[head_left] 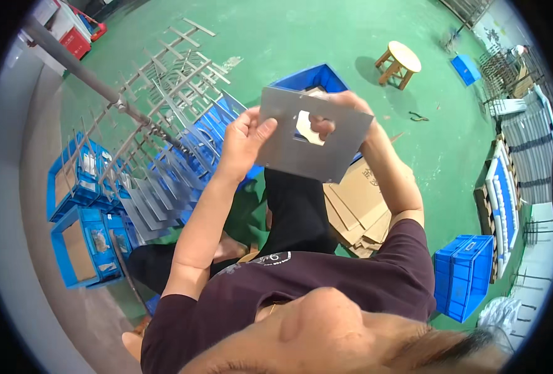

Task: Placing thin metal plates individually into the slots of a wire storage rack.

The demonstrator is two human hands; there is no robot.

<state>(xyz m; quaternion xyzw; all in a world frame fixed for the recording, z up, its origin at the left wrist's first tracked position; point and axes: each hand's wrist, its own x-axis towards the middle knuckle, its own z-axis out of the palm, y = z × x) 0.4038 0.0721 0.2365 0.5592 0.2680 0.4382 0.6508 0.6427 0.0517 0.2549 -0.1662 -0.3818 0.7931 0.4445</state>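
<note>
A flat grey metal plate (282, 153) with an irregular cut-out in its middle is held up in front of me. My left hand (242, 140) grips its left edge, thumb on the near face and fingers partly hidden behind. At the upper right edge my right hand (357, 109) holds the plate from behind; part of it shows through the cut-out. Beyond the plate stands a blue crate (329, 78), its contents mostly hidden. Left of my hands, similar grey plates (145, 206) hang in a row on a metal rack (186, 75).
Flattened cardboard (360, 199) lies on the floor right of my legs. Blue crates (70, 218) are stacked at left, and another blue crate (454, 274) stands at right. A wooden stool (404, 56) and pliers (418, 116) are farther off. A grey pole (70, 56) crosses the left side.
</note>
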